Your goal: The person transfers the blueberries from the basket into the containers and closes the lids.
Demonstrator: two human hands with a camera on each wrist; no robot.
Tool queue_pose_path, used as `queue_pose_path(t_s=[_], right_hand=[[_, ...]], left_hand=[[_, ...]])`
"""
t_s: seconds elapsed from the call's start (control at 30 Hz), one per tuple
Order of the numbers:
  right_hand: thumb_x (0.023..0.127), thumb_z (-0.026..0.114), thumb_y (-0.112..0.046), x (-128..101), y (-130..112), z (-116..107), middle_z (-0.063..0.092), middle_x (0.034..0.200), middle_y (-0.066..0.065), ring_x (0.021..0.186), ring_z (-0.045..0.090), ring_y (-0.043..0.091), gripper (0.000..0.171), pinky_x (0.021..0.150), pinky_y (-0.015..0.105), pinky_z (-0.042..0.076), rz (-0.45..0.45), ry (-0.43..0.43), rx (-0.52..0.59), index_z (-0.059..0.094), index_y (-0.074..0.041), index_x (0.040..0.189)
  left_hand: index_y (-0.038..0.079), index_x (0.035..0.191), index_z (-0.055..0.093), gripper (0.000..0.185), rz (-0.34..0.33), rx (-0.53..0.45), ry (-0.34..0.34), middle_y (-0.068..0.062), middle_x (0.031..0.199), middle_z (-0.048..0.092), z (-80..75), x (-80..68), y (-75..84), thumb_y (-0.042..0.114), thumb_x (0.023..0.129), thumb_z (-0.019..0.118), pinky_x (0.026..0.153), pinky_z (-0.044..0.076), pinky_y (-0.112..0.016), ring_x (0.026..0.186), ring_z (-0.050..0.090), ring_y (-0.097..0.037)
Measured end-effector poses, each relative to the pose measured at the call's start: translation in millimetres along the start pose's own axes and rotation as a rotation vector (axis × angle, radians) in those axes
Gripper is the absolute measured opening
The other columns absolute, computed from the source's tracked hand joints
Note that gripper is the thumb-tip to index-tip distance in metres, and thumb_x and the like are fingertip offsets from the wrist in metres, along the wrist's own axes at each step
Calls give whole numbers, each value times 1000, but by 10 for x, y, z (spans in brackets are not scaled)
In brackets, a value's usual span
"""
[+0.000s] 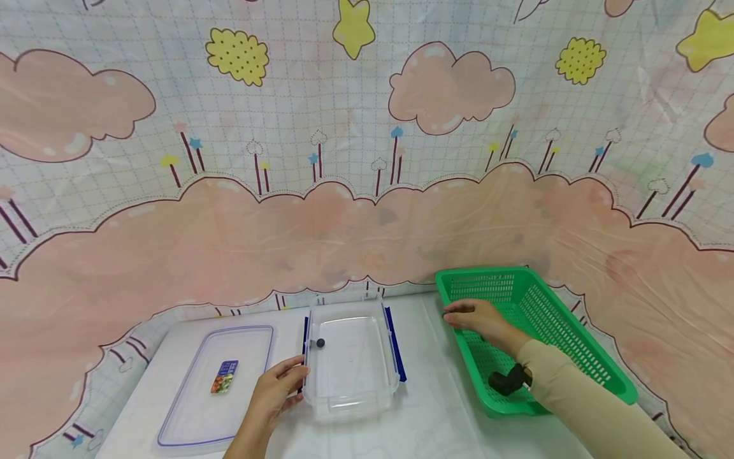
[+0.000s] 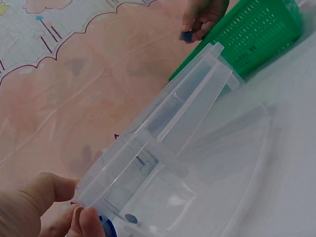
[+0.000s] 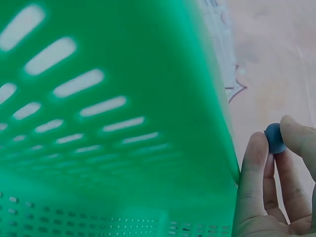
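A clear plastic container (image 1: 350, 389) with blue side latches stands in the middle of the table. One small dark ball (image 1: 320, 343) lies inside it near the left wall. My left hand (image 1: 278, 389) holds the container's left side, thumb and fingers at the rim and latch in the left wrist view. Over the left rim of the green basket (image 1: 596, 363), my right hand (image 1: 478, 319) pinches a small dark blue ball (image 3: 275, 138) between thumb and fingertips. A dark bit under that hand in the basket is mostly hidden.
A clear lid (image 1: 195, 408) with a blue-purple edge lies flat on the left, bearing a colourful label (image 1: 224, 377). Beside my right wrist, a black object (image 1: 506, 381) shows over the basket. A patterned cloth (image 1: 344, 242) hangs behind the table.
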State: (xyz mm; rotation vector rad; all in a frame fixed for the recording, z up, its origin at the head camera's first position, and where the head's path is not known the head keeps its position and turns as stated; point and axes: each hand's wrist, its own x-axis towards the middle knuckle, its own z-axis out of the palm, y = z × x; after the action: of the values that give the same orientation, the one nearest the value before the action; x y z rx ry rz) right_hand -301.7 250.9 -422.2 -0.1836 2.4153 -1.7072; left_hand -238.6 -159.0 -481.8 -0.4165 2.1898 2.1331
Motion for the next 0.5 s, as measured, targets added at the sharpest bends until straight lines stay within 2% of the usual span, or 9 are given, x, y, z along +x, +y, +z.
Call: queue_pose_path(t_s=[0.3,0.5], right_hand=[[93,68,-19,78,-41,68,62,126,16,114,64,24,44,100,40,51,-2,-31,47,58,4,130],[94,67,-16,108,-61,84,62,126,18,114,64,28,42,100,38,51,-1,-35,59,58,4,129]], left_hand=[[-1,131,60,46,-10,0,1,2,93,68,8,-4,8,16,90,70,65,55,-28,84,60,-17],[-1,131,59,46,-13,1,3,2,94,68,7,-11,17,17,90,70,66,56,-28,85,60,-18]])
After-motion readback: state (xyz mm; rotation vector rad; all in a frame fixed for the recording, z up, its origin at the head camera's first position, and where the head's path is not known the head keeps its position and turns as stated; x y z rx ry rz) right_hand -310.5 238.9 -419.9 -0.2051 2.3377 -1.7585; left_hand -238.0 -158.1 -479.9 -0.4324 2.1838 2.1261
